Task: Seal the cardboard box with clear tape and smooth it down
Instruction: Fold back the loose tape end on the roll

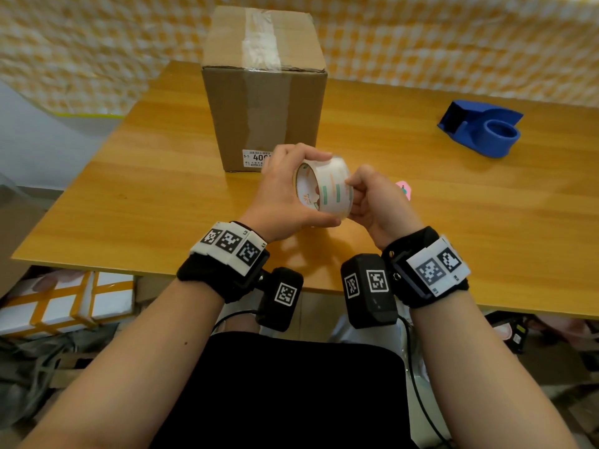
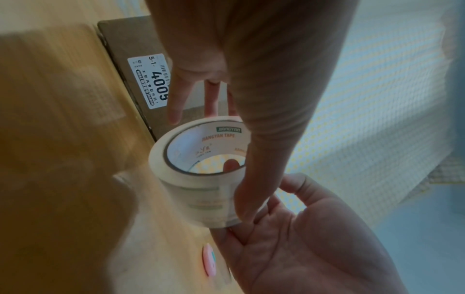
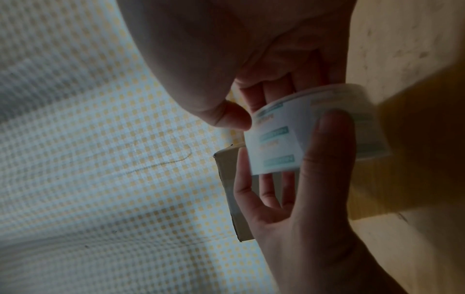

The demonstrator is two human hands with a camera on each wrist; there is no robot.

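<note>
A tall cardboard box (image 1: 264, 92) stands on the wooden table (image 1: 162, 176), with a strip of clear tape (image 1: 261, 43) along its top seam and a white label (image 2: 151, 81) low on its near face. Just in front of the box, above the table, both hands hold a roll of clear tape (image 1: 324, 189). My left hand (image 1: 285, 192) grips the roll with fingers over the top and thumb underneath (image 2: 251, 199). My right hand (image 1: 369, 199) pinches the roll's right rim, its thumb (image 3: 226, 113) against the edge of the roll (image 3: 314, 131).
A blue tape dispenser (image 1: 479, 128) sits at the right of the table. A small pink object (image 1: 403, 189) lies on the table just right of my hands. A yellow checked cloth (image 1: 453, 43) hangs behind the table. Boxes and clutter (image 1: 64, 303) lie under the table's left side.
</note>
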